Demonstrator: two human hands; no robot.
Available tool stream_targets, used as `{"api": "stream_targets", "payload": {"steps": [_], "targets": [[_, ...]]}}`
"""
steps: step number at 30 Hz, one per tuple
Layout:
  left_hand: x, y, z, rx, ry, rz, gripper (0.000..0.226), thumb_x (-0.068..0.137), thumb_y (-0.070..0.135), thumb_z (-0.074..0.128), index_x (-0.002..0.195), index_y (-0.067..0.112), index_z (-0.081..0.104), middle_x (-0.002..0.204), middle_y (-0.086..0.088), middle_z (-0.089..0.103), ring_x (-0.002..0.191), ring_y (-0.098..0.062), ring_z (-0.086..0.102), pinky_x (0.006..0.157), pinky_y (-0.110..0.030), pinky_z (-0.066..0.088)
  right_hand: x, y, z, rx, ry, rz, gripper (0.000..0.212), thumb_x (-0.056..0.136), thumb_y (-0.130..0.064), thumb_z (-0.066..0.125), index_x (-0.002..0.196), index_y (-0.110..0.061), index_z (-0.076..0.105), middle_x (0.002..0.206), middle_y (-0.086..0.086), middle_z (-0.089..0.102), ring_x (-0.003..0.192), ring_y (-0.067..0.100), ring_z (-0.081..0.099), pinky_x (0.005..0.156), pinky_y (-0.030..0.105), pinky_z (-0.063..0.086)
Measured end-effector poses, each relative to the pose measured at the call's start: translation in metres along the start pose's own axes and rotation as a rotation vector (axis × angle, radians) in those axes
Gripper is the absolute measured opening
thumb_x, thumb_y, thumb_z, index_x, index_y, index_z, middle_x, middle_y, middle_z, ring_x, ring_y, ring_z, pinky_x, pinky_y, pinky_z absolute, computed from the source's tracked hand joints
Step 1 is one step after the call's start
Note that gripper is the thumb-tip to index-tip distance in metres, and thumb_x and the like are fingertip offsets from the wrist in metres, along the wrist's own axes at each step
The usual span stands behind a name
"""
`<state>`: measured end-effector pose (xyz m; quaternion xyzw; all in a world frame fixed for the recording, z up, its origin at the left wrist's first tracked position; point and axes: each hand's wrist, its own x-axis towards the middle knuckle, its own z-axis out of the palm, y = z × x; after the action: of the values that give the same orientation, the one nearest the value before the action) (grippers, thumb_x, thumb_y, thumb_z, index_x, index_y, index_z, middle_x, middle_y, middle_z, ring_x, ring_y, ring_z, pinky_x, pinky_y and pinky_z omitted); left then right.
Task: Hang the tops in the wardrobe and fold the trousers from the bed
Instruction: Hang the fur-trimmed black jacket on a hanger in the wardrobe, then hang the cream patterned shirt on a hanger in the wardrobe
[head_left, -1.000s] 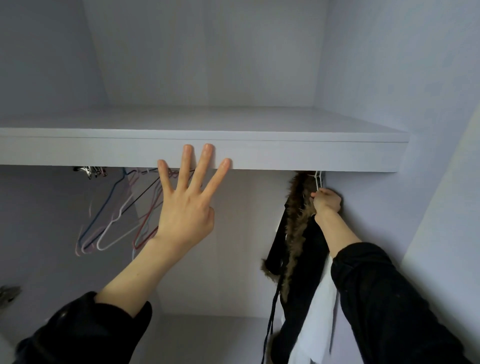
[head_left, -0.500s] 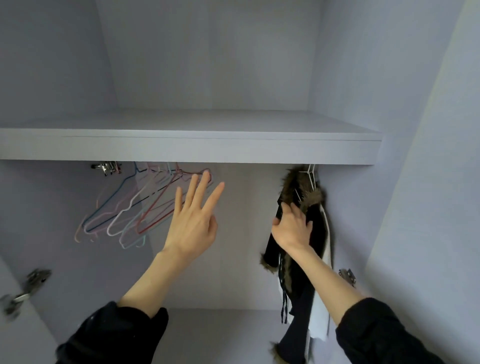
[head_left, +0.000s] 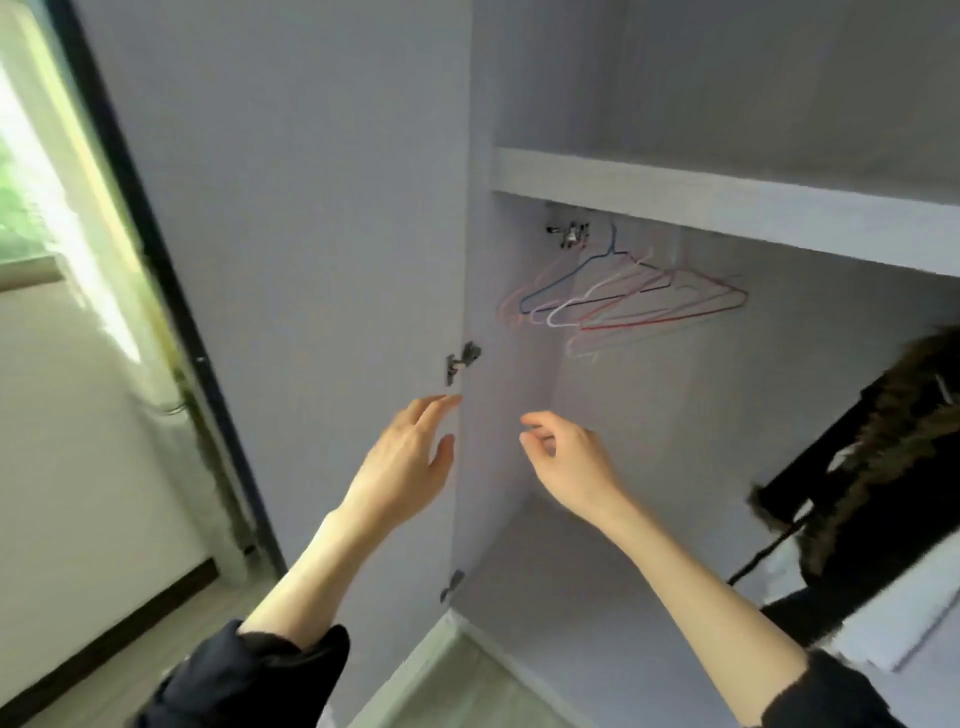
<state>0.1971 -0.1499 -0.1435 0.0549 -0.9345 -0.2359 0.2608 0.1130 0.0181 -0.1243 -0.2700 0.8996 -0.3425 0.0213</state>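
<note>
The white wardrobe (head_left: 613, 426) stands open before me. A black jacket with a brown fur trim (head_left: 878, 462) hangs at its right side, with a white top (head_left: 898, 618) behind it. Several bare wire hangers (head_left: 623, 299) in blue, pink, white and red hang on the rail at the left. My left hand (head_left: 410, 457) is raised near the edge of the open door, fingers relaxed, holding nothing. Beside it my right hand (head_left: 566, 457) hovers inside the wardrobe, fingers loosely curled and empty. Neither hand touches the clothes or the hangers.
The open wardrobe door (head_left: 291, 249) stands at my left, with hinges (head_left: 460, 361) along its edge. A shelf (head_left: 727, 200) runs above the rail. A bright window (head_left: 47, 208) and a dark frame (head_left: 161, 270) lie further left. Pale floor (head_left: 457, 691) shows below.
My view swung left and down. My right hand let go of the hung jacket and moved left to beside my left hand, which dropped lower. The jacket now hangs at the far right.
</note>
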Motion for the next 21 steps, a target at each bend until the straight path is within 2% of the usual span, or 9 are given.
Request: {"api": "stream_targets", "payload": {"steps": [3, 4, 7, 9, 12, 15, 17, 21], "targets": [[-0.058, -0.045, -0.044, 0.037, 0.027, -0.132, 0.042, 0.095, 0.016, 0.046, 0.137, 0.019, 0.044, 0.136, 0.001, 0.048, 0.123, -0.018, 0.047, 0.098, -0.022, 0.032, -0.015, -0.050, 0.053, 0.056, -0.144, -0.125, 0.029, 0.095, -0.023, 0.051, 0.121, -0.017, 0.060, 0.112, 0.001, 0.068, 0.103, 0.018, 0.061, 0.092, 0.025, 0.043], [-0.073, -0.057, -0.055, 0.045, 0.040, -0.173, 0.041, 0.096, 0.017, 0.045, 0.136, 0.019, 0.045, 0.134, 0.002, 0.049, 0.122, -0.017, 0.048, 0.097, -0.022, 0.033, -0.022, -0.066, 0.066, 0.062, -0.188, -0.163, 0.027, 0.095, -0.023, 0.051, 0.119, -0.018, 0.062, 0.110, -0.001, 0.068, 0.100, 0.015, 0.061, 0.089, 0.022, 0.043], [-0.142, -0.108, -0.108, 0.096, 0.125, -0.379, 0.037, 0.096, 0.017, 0.045, 0.133, 0.021, 0.048, 0.128, 0.004, 0.052, 0.115, -0.016, 0.051, 0.094, -0.028, 0.040, -0.039, -0.135, 0.136, 0.134, -0.433, -0.314, 0.024, 0.095, -0.024, 0.052, 0.114, -0.019, 0.065, 0.105, -0.008, 0.067, 0.086, 0.003, 0.056, 0.071, -0.001, 0.036], [-0.185, -0.140, -0.142, 0.130, 0.188, -0.508, 0.036, 0.095, 0.015, 0.048, 0.130, 0.019, 0.051, 0.126, 0.002, 0.054, 0.114, -0.017, 0.053, 0.095, -0.032, 0.042, -0.049, -0.183, 0.186, 0.168, -0.590, -0.430, 0.023, 0.094, -0.024, 0.053, 0.112, -0.019, 0.066, 0.099, -0.009, 0.066, 0.083, 0.001, 0.055, 0.067, -0.005, 0.034], [-0.225, -0.185, -0.182, 0.191, 0.276, -0.638, 0.036, 0.094, 0.011, 0.049, 0.130, 0.015, 0.052, 0.127, -0.002, 0.055, 0.115, -0.019, 0.054, 0.098, -0.035, 0.042, -0.045, -0.239, 0.247, 0.202, -0.712, -0.509, 0.023, 0.094, -0.023, 0.053, 0.112, -0.019, 0.066, 0.095, -0.008, 0.064, 0.083, 0.002, 0.056, 0.067, -0.003, 0.035], [-0.257, -0.229, -0.219, 0.230, 0.348, -0.794, 0.037, 0.094, 0.011, 0.048, 0.131, 0.015, 0.051, 0.128, -0.003, 0.054, 0.116, -0.018, 0.053, 0.099, -0.033, 0.042, -0.030, -0.290, 0.315, 0.202, -0.781, -0.582, 0.023, 0.094, -0.021, 0.052, 0.112, -0.017, 0.066, 0.100, -0.001, 0.067, 0.085, 0.006, 0.056, 0.074, 0.008, 0.037], [-0.281, -0.256, -0.240, 0.250, 0.405, -0.924, 0.037, 0.094, 0.013, 0.048, 0.131, 0.015, 0.051, 0.130, -0.003, 0.053, 0.118, -0.018, 0.052, 0.099, -0.033, 0.041, -0.022, -0.328, 0.359, 0.195, -0.854, -0.626, 0.023, 0.095, -0.021, 0.052, 0.112, -0.017, 0.066, 0.103, 0.000, 0.068, 0.085, 0.006, 0.056, 0.076, 0.011, 0.037], [-0.326, -0.289, -0.267, 0.247, 0.518, -1.132, 0.037, 0.094, 0.012, 0.048, 0.131, 0.013, 0.051, 0.128, -0.002, 0.055, 0.115, -0.016, 0.052, 0.099, -0.021, 0.036, -0.023, -0.395, 0.422, 0.196, -1.007, -0.729, 0.024, 0.096, -0.021, 0.049, 0.114, -0.018, 0.064, 0.103, -0.001, 0.065, 0.087, 0.007, 0.055, 0.075, 0.013, 0.037]]}}
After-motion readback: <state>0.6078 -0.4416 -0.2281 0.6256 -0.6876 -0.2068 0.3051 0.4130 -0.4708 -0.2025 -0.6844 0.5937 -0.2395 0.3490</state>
